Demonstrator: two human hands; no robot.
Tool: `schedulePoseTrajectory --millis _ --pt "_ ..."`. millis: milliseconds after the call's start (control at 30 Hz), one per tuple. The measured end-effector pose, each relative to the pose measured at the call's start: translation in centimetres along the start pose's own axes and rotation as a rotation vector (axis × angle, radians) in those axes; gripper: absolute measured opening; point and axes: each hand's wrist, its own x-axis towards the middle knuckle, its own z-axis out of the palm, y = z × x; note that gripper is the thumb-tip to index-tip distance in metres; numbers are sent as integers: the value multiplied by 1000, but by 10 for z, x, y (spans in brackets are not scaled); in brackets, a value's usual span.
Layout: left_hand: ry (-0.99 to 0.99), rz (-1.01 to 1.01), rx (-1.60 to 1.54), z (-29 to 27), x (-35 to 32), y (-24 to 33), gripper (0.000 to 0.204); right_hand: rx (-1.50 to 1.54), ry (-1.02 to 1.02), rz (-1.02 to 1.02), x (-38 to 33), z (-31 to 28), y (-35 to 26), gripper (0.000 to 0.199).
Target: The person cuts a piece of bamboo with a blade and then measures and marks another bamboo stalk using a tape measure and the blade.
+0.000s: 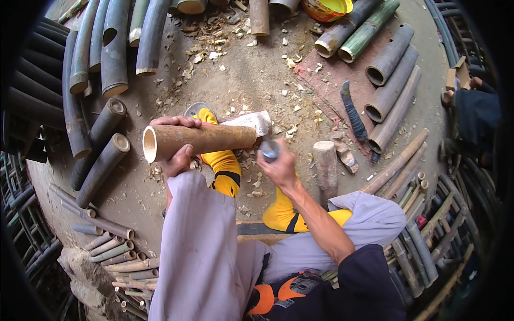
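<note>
My left hand (179,143) grips a brown bamboo tube (214,139), fingers over its top and thumb beneath. The tube lies roughly level, with its pale hollow end to the left. At its right end, my right hand (279,167) is closed around a tool handle (269,151). The handle's round grey butt shows, but most of the tool is hidden, so its kind is unclear. Just behind the tube's right end is a pale whitish block (256,123). My legs, in grey trousers (201,241) and yellow-and-black socks (224,166), are spread below the tube.
Dark bamboo tubes (115,48) lie at the far left, with more tubes (393,91) at the right. Wood chips (214,45) litter the ground. A short post (325,168) and a curved dark object (353,111) are to my right. Another person (474,115) is at the right edge.
</note>
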Motion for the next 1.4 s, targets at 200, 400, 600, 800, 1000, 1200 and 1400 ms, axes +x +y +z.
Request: schedulePoseTrajectory --millis 200,400,600,800,1000,1200,1400 --pt "-84 83 100 -19 -4 6 60 -35 -96 142 4 -12 -12 24" --pt "-162 -27 167 -24 8 15 63 -31 -129 171 -3 9 37 31" --pt "563 18 -62 38 14 16 52 -13 -99 312 1 -10 -7 35" --pt "582 33 69 52 -1 16 48 -32 86 -23 3 -3 -25 34" --pt "432 102 2 27 -8 2 56 -62 -82 266 -1 -10 -14 30" --pt "220 131 17 23 -14 3 59 304 121 63 -5 0 -15 27" --pt "78 193 71 29 -14 7 58 19 -154 338 4 -11 -12 29"
